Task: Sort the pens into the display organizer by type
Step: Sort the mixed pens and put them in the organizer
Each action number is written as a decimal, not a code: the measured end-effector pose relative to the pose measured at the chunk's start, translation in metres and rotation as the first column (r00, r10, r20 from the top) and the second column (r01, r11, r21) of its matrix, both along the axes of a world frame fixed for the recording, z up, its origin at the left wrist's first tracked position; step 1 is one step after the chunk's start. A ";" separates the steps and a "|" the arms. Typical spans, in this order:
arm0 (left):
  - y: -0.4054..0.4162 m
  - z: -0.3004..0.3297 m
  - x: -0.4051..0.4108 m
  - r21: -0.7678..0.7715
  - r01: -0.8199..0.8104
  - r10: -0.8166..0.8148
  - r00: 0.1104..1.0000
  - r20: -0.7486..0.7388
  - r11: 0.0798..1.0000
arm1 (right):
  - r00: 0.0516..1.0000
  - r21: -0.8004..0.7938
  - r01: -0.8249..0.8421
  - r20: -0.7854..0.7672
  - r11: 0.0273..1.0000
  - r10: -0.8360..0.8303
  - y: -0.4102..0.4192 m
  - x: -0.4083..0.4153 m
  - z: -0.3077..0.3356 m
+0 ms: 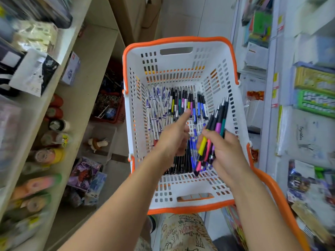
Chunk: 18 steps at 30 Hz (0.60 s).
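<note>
right hand (223, 151) grips a bundle of black colour-grip pens (213, 136), left hand (174, 136) reaches with forefinger extended toward loose pens (163, 109) in white orange-rimmed plastic basket (181, 182); sorting judged early, no organizer visible.

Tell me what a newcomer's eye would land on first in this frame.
First, the white basket with orange rim at centre, its bottom strewn with pens: white pens at left, black pens with coloured grips at the far end. Next, the right hand gripping a bundle of black pens over the basket's right side, while the left hand reaches toward the far pens.
</note>
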<state>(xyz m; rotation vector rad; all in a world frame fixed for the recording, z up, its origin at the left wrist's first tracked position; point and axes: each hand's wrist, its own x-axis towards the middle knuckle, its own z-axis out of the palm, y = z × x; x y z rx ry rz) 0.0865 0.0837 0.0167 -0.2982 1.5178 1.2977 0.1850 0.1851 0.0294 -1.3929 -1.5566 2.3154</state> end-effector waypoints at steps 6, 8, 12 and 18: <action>-0.021 0.009 0.014 -0.002 -0.143 0.135 0.941 -0.309 0.990 | 0.996 -0.043 0.069 -0.050 0.997 -0.071 -0.048 -0.048 0.001; -0.041 0.020 0.006 -0.061 -0.159 0.123 0.913 -0.389 0.985 | 0.995 -0.125 0.031 -0.088 0.992 -0.042 -0.064 -0.057 0.011; -0.101 0.044 0.000 0.075 -0.377 0.384 0.898 -0.213 0.923 | 0.986 -0.244 -0.078 -0.160 0.967 0.039 -0.109 -0.073 0.042; -0.219 0.099 0.048 0.278 -0.804 0.828 0.558 0.052 0.525 | 0.919 -0.151 -0.292 -0.318 0.944 0.233 -0.240 -0.069 0.102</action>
